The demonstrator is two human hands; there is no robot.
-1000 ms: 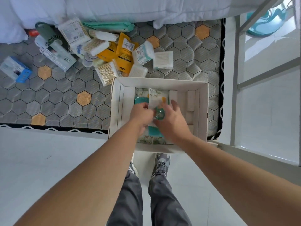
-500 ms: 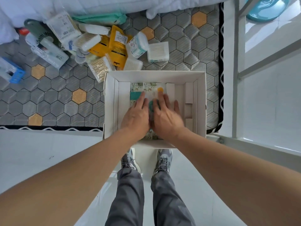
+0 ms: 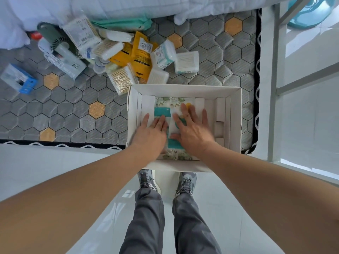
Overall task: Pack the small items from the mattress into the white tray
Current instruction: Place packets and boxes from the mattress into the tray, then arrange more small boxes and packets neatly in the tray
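Both flat, fingers straight: your left hand (image 3: 152, 136) & right hand (image 3: 192, 132) press the floral packs (image 3: 163, 103) down in the white tray (image 3: 183, 91), prob. to make room; other items (image 3: 141, 52) wait on the mattress (image 3: 73, 107).

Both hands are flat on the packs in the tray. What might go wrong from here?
1. The near end of the white tray seems to overhang the mattress edge; with left hand and right hand pressing there, it may tip floorwards.
2. The floral packs fill the middle, so the pile behind may not all fit.
3. The blue box lies apart, easily missed.
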